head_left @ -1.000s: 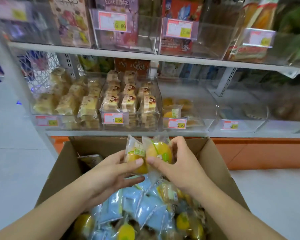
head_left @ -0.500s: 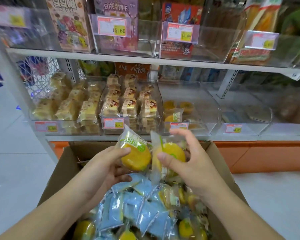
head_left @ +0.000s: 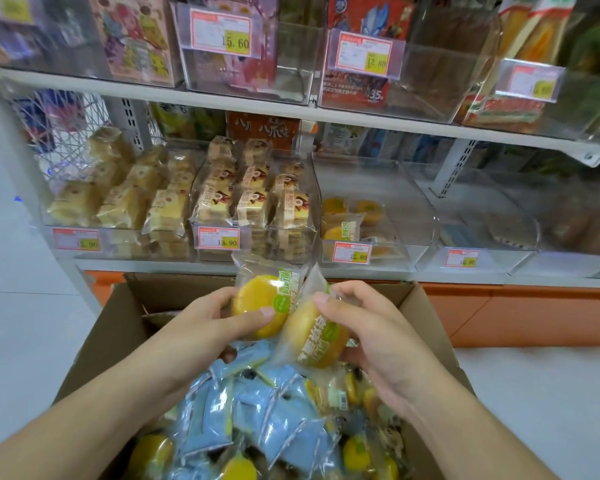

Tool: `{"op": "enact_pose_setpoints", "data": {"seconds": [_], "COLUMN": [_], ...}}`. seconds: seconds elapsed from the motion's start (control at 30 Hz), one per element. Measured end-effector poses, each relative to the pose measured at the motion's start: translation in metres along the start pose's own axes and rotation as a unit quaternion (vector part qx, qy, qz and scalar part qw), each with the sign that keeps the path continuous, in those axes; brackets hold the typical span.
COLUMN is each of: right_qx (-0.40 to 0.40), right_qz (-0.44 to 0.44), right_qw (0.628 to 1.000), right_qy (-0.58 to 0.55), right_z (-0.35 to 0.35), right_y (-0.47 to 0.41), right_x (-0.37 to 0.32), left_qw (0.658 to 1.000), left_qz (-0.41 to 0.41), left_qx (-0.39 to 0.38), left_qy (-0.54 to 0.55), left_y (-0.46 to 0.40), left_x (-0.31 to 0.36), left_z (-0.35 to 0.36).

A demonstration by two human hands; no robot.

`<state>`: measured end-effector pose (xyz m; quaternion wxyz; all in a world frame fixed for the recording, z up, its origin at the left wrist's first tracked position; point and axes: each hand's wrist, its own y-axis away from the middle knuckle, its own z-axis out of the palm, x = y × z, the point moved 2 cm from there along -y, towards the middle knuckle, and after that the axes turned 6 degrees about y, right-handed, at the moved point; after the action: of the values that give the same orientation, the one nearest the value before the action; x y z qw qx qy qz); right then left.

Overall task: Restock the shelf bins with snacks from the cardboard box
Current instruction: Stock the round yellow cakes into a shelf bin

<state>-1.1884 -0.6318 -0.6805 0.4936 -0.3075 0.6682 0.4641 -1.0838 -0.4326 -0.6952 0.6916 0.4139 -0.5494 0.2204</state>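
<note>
now | left hand (head_left: 201, 327) grip holds yellow cake (head_left: 257, 303) | right hand (head_left: 378, 337) grip pinches second cake (head_left: 316, 341) over box (head_left: 433, 327)

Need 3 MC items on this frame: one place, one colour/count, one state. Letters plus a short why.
1. Where is the bin that already holds yellow cakes like the held ones?
A. upper shelf
B. lower shelf, behind the 12.80 tag
C. on the floor

2. What colour are most packets in the middle of the cardboard box?
A. light blue
B. red
C. black

3. What are the hands doing?
A. both empty
B. only the left holds a cake
C. each holds one wrapped cake

Key:
1 B: the lower-shelf bin behind the 12.80 tag shows a few yellow cakes.
2 A: a heap of light blue wrappers fills the box's middle.
3 C: the left hand grips one yellow cake, and the right hand grips another cake.
</note>
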Motion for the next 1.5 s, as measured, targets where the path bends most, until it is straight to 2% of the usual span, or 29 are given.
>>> {"op": "enact_pose_setpoints", "data": {"seconds": [0.17, 0.3, 0.47, 0.57, 0.7, 0.77, 0.87, 0.93, 1.0, 1.07, 1.2, 1.33, 1.5], "right_qx": [0.04, 0.143, 0.286, 0.363, 0.455, 0.468, 0.464, 0.426, 0.381, 0.355, 0.352, 0.288, 0.243], "right_qz": [-0.02, -0.072, -0.136, -0.161, -0.141, -0.134, -0.133, -0.109, -0.105, -0.136, -0.184, -0.244, -0.249], "right_qw": [0.999, 0.986, 0.946, 0.907, 0.833, 0.804, 0.773, 0.775, 0.813, 0.841, 0.84, 0.849, 0.883], "right_qy": [0.01, 0.047, 0.069, 0.14, 0.281, 0.341, 0.411, 0.453, 0.428, 0.385, 0.369, 0.37, 0.314], "right_z": [-0.011, -0.034, -0.089, -0.125, -0.159, -0.166, -0.169, -0.17, -0.176, -0.182, -0.186, -0.177, -0.159], "right_y": [0.002, -0.007, -0.055, -0.096, -0.15, -0.174, -0.204, -0.217, -0.221, -0.217, -0.185, -0.136, -0.056], "right_x": [-0.004, -0.018, -0.049, -0.068, -0.076, -0.071, -0.049, -0.032, -0.024, -0.023, -0.023, -0.025, -0.026], "left_qw": [0.999, 0.991, 0.968, 0.946, 0.881, 0.841, 0.76, 0.737, 0.739, 0.743, 0.764, 0.798, 0.819], "left_qz": [0.025, 0.079, 0.146, 0.198, 0.302, 0.316, 0.258, 0.218, 0.217, 0.231, 0.254, 0.281, 0.264], "left_qx": [0.029, 0.038, 0.064, 0.081, 0.087, 0.084, 0.081, 0.072, 0.07, 0.07, 0.084, 0.084, 0.063], "left_qy": [-0.039, -0.105, -0.195, -0.244, -0.353, -0.432, -0.592, -0.636, -0.634, -0.624, -0.587, -0.526, -0.506], "left_y": [0.002, -0.002, -0.034, -0.071, -0.129, -0.161, -0.209, -0.228, -0.237, -0.237, -0.215, -0.152, -0.054], "left_x": [0.007, 0.017, 0.044, 0.071, 0.109, 0.12, 0.119, 0.113, 0.109, 0.105, 0.095, 0.083, 0.068], "left_z": [0.0, 0.003, 0.014, 0.039, 0.081, 0.095, 0.107, 0.112, 0.114, 0.112, 0.11, 0.102, 0.095]}}
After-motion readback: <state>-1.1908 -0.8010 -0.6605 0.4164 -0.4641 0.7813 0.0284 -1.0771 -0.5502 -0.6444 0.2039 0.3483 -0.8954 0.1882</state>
